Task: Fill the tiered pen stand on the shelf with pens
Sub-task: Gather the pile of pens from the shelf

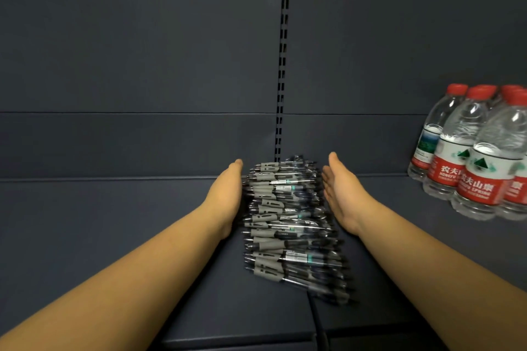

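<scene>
Both hands, left hand [228, 194] touching and right hand [340, 194] just beside, fingers straight and together, you're squaring the pens [288, 225] stacked mid-shelf [114, 236]; next, probably press inward evenly.

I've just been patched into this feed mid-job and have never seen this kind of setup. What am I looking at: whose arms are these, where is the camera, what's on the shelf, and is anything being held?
There is no machine here. A person is working bare-handed, and the single picture comes from a wide-angle camera worn on their head, looking forward and down. The two arms reaching in from the bottom are theirs.

On the dark shelf lies a long stack of pens, lying crosswise in rows that run away from the camera. The left hand lies flat against the stack's left side. The right hand is open, palm facing the stack on the other side; I cannot tell if it touches. Neither hand grips anything.

At far right stand water bottles with red caps. The stand itself is not clearly visible.
</scene>
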A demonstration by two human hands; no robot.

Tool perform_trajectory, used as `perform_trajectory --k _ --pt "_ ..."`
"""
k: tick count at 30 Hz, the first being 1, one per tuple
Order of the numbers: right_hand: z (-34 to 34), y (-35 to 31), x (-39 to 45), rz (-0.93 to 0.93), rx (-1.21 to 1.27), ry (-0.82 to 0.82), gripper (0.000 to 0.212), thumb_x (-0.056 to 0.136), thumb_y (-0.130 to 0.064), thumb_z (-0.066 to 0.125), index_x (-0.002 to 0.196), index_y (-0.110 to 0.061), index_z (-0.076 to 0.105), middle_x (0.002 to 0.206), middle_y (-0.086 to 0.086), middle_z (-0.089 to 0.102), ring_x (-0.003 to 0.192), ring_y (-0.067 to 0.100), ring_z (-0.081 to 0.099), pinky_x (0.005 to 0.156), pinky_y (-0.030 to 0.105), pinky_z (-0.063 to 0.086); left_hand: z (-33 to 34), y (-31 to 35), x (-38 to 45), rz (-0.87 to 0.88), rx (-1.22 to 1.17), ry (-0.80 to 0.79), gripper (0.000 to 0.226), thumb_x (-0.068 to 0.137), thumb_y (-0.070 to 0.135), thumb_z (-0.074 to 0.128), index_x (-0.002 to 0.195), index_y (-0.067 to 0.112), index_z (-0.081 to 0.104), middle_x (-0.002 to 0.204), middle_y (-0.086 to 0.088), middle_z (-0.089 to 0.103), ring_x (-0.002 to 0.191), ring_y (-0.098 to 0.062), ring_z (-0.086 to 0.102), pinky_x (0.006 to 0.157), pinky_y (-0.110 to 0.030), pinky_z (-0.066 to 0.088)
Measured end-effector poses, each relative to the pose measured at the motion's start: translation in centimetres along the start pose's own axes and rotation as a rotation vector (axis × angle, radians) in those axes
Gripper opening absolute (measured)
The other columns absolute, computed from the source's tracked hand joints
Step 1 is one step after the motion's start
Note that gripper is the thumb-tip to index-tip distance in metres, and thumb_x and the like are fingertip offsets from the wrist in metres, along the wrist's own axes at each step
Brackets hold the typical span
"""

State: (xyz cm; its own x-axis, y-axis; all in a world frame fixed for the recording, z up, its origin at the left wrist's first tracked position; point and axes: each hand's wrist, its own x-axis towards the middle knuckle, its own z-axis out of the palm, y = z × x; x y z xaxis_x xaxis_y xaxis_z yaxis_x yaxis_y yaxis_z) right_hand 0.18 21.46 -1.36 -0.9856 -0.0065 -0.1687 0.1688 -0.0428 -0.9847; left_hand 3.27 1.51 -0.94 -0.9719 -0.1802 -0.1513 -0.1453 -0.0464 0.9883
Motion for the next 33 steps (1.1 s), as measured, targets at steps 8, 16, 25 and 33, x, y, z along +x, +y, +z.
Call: perform_trajectory --k 8,16,25,33 --pt "1.1 -0.3 -1.6 0.004 0.049 0.040 0.081 0.100 -0.071 0.024 0.162 -0.022 0.011 0.169 0.002 0.014 0.155 0.023 0.016 0.125 0.044 0.011 1.4 1.2 -3.7 -0.032 -0.260 -0.047 0.056 0.107 0.044 0.030 0.153 0.013 0.036 0.149 0.005 0.044 0.140 -0.019 0.039 0.085 -0.028 0.030" --pt "0.5 1.7 -6.3 -0.033 0.042 0.033 0.075 0.102 -0.066 0.023 0.161 -0.020 0.019 0.167 -0.003 0.023 0.153 0.018 0.023 0.124 0.040 0.016 0.5 -1.1 -5.7 -0.079 -0.185 -0.014 0.051 0.104 0.055 0.032 0.128 0.022 0.062 0.108 0.000 0.072 0.101 -0.025 0.069 0.071 -0.032 0.057" --pt "0.9 1.0 -8.5 -0.106 -0.062 0.089 0.067 0.106 -0.058 0.028 0.160 -0.020 0.026 0.165 -0.001 0.030 0.151 0.020 0.028 0.121 0.039 0.022 0.0 -1.3 -7.1 0.092 0.053 -0.015 0.043 0.100 0.050 0.037 0.119 0.024 0.065 0.118 0.002 0.070 0.105 -0.018 0.066 0.089 -0.038 0.055" --pt "-3.0 0.1 -12.9 -0.447 -1.054 -0.048 0.053 0.103 -0.044 0.050 0.153 -0.028 0.041 0.155 -0.013 0.042 0.139 0.008 0.041 0.104 0.020 0.031 -1.8 -0.8 -11.3 0.635 1.056 -0.038 0.072 0.093 0.047 0.054 0.156 0.026 0.026 0.166 0.004 0.012 0.154 -0.015 0.002 0.124 -0.035 0.006"
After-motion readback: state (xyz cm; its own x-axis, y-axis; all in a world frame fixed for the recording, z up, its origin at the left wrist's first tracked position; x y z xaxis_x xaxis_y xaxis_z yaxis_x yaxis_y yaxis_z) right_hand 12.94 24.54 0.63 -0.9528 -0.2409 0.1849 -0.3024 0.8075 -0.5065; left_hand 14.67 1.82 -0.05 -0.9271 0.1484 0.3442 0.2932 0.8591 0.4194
